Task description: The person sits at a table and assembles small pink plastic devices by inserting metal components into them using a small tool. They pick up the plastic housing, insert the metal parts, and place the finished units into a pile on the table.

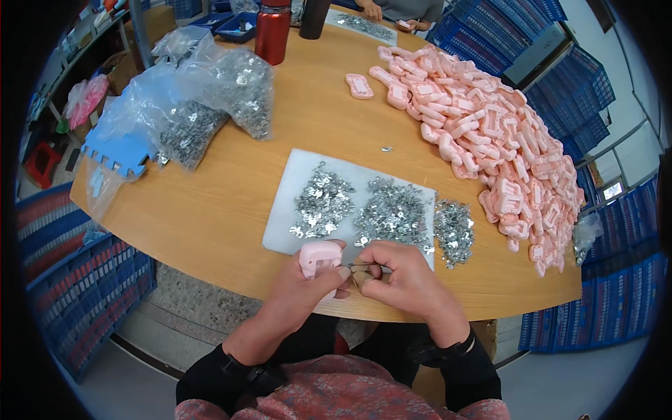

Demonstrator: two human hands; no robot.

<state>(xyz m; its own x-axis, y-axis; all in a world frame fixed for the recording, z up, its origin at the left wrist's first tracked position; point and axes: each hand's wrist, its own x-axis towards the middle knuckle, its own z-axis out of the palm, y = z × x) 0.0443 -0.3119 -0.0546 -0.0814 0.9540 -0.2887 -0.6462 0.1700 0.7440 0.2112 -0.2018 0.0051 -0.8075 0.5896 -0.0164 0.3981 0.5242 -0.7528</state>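
Note:
My left hand is closed around a pink plastic casing, which has an open slot on one side. Close beside it, the fingers of my right hand are pinched together at the casing's right edge. A thin dark bit shows at those fingertips, too small to name. Just beyond both hands lies a white foam sheet bearing two heaps of small silvery metal clips, a left heap and a right heap. A third heap of metal pieces sits on the wood right of the sheet.
A big pile of pink casings covers the table's right side, with one casing apart. Clear bags of metal parts stand far left near a red bottle. Across the table are another person's hands. Blue crates surround the table.

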